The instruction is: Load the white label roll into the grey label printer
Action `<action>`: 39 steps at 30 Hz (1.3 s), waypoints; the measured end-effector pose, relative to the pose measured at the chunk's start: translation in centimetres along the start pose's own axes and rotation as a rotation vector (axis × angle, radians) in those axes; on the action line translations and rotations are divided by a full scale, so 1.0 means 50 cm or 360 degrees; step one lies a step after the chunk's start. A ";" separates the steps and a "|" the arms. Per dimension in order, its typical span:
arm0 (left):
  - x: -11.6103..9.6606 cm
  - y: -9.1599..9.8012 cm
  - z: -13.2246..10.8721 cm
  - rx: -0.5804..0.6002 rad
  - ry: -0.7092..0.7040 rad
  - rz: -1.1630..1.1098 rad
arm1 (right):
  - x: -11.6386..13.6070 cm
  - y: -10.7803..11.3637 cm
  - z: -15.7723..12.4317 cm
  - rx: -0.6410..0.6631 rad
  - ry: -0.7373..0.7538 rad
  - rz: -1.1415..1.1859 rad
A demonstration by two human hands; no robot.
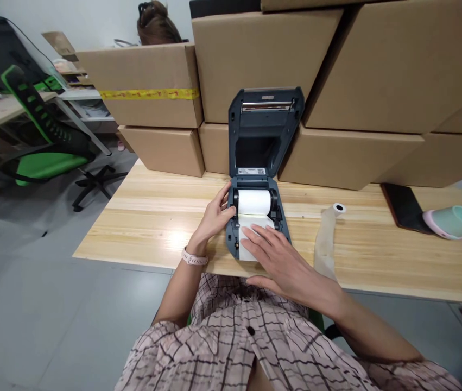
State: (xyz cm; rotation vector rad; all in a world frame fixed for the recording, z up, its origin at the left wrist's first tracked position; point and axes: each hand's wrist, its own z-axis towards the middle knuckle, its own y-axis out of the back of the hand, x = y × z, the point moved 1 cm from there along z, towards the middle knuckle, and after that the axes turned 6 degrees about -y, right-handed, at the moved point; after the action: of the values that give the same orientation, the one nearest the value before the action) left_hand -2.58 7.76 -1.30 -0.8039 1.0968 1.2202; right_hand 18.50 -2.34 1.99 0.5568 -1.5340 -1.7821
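A dark grey label printer (233,247) stands on the wooden table with its lid (258,136) raised. Inside it sits a white label roll (254,202) between two black holders, and a strip of labels (247,251) runs from it over the printer's front edge. My left hand (215,216) rests against the printer's left side, thumb near the left roll holder and fingers along the outside. Spread over the label strip, my right hand (277,252) lies flat with its fingers extended. Neither hand grips anything that shows.
Cardboard boxes (356,157) are stacked along the table's (133,217) back. To the right lie a small roll with a trailing strip (328,233), a dark phone-like object (405,206) and a mint-green cup (454,222). A green chair (51,160) stands left; a person's head (157,24) shows behind the boxes.
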 end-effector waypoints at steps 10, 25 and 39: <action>-0.001 0.000 -0.001 -0.0034 0.0051 0.0084 | 0.030 -0.009 0.015 -0.0024 -0.0116 -0.0034; -0.002 0.001 -0.002 -0.0041 0.0091 0.0136 | 0.009 0.008 -0.008 0.0079 -0.0018 0.0219; -0.054 -0.057 -0.153 -0.0069 0.0281 0.0121 | -0.403 0.175 0.339 -0.1014 -0.0530 0.1214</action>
State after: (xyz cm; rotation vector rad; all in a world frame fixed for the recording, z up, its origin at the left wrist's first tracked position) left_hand -1.39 -0.74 -1.28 -0.9239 1.2574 1.2584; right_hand 21.59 23.56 11.45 -0.5899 -1.0483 -1.6302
